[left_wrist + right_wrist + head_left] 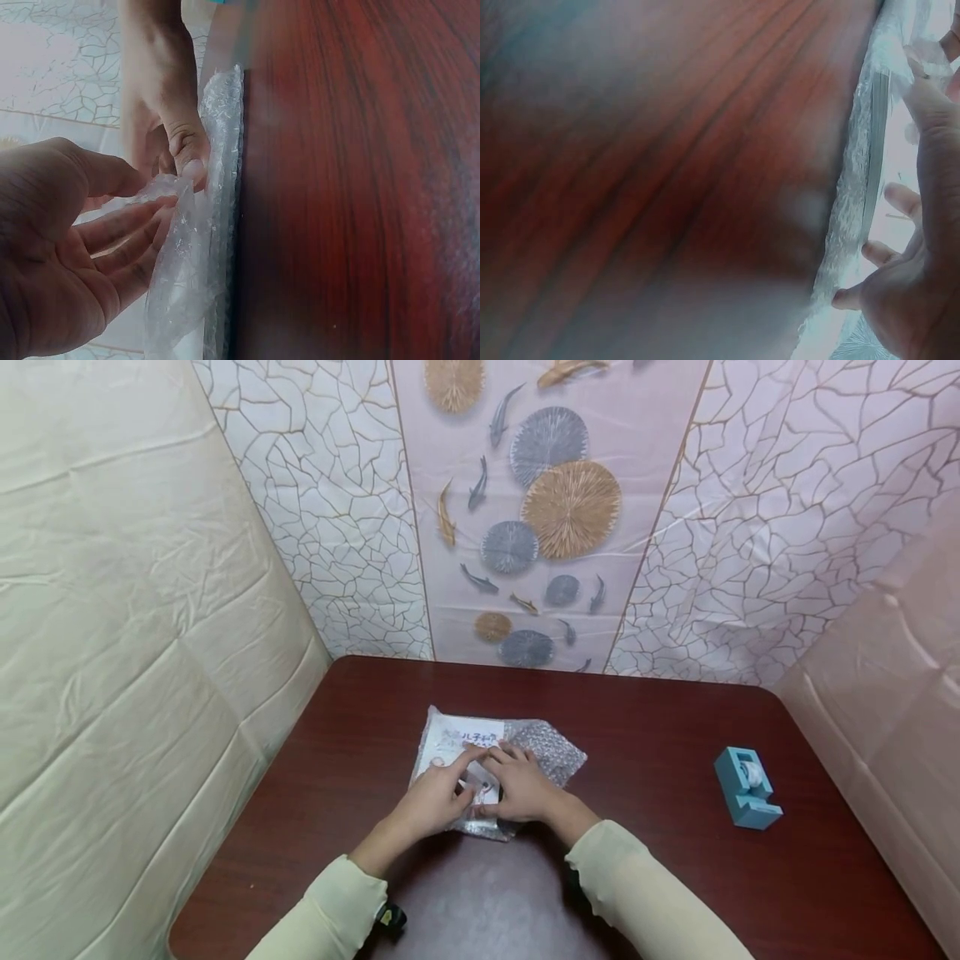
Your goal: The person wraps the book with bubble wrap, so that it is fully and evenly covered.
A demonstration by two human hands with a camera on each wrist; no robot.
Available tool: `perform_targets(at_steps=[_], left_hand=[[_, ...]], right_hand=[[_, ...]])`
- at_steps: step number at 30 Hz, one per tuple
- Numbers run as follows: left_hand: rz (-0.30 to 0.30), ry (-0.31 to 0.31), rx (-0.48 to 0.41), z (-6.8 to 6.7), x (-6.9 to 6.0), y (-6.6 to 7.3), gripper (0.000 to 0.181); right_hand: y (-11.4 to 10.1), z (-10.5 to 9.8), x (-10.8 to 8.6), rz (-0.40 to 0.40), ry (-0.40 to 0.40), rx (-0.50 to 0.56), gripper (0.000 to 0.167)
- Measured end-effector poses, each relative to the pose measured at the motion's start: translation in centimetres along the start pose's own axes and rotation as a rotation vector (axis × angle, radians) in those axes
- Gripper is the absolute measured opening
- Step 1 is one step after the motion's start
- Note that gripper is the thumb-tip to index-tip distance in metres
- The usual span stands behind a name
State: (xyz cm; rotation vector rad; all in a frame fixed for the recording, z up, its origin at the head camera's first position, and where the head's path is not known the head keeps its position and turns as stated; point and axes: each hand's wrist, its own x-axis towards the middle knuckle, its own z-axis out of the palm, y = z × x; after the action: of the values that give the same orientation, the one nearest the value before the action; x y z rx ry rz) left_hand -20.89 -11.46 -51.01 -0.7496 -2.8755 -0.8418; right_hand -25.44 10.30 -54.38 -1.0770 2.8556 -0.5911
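Note:
A white book or sheet with printed writing [480, 731] lies in clear bubble wrap [551, 752] on the table. My left hand [435, 800] is over its near left part; in the left wrist view the left hand [67, 255] pinches a loose edge of the wrap [180, 255] between thumb and fingers. The right hand [528, 789] rests over the near right part, its thumb beside the raised film in the left wrist view. Spread fingers of the right hand [937, 202] touch the package in the right wrist view, along the wrapped edge [847, 195].
A light blue tape dispenser [746, 789] with a roll in it stands on the right side of the dark red table [360, 718]. Patterned cloth hangs behind the table, with pale quilted cloth at both sides. A small black object [392, 917] is by the left sleeve.

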Motion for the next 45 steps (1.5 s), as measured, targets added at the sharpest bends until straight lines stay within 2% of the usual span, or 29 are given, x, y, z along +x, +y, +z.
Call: perform_targets(at_steps=[4,6,12,13,17,19,20,24,28,32,35,40,43,45], left_hand=[[0.034,-0.031,-0.04,0.2,0.0,0.0,0.064],[0.058,-0.045,-0.055,0.3,0.1,0.0,0.064],[0.113,-0.123,-0.116,0.5,0.5,-0.6,0.06],[0.125,-0.135,-0.124,0.6,0.6,-0.9,0.059],[0.238,-0.113,-0.083,3.3,1.4,-4.7,0.055],[0.246,-0.122,-0.076,3.4,1.4,-4.8,0.055],[0.242,-0.128,-0.076,3.3,1.4,-4.6,0.057],[0.157,-0.204,-0.11,0.2,0.6,-0.8,0.068],[0.148,-0.27,-0.115,-0.7,0.4,-0.1,0.07],[0.189,-0.345,-0.109,-1.6,0.4,-0.9,0.069],[0.193,-0.378,-0.049,-2.6,0.6,-1.8,0.076],[0.111,-0.371,0.065,-4.3,1.0,-3.3,0.086],[0.067,-0.386,0.096,-4.5,1.4,-4.5,0.091],[0.059,-0.403,0.1,-4.3,1.6,-5.2,0.096]], right_hand=[[0.0,0.0,0.1,0.003,-0.026,-0.011,0.083],[0.0,0.0,0.2,0.014,-0.052,-0.017,0.08],[0.1,-0.5,0.2,0.031,-0.106,0.002,0.089],[0.1,-0.6,0.2,0.036,-0.114,0.014,0.089],[0.0,-1.0,0.1,0.047,-0.137,0.038,0.083],[-0.1,-1.1,0.1,0.045,-0.135,0.046,0.082],[-0.1,-1.1,0.0,0.043,-0.134,0.043,0.082],[-0.1,-1.2,0.0,0.034,-0.132,0.04,0.084],[0.0,-1.1,0.0,0.026,-0.131,0.039,0.076],[0.2,-0.9,0.1,0.01,-0.14,0.021,0.075],[0.1,-0.8,0.0,0.003,-0.146,0.006,0.078],[0.0,-1.0,0.0,0.01,-0.161,-0.009,0.088],[-0.1,-1.1,0.0,0.016,-0.169,-0.008,0.092],[-0.1,-1.2,0.0,0.021,-0.173,-0.009,0.093]])
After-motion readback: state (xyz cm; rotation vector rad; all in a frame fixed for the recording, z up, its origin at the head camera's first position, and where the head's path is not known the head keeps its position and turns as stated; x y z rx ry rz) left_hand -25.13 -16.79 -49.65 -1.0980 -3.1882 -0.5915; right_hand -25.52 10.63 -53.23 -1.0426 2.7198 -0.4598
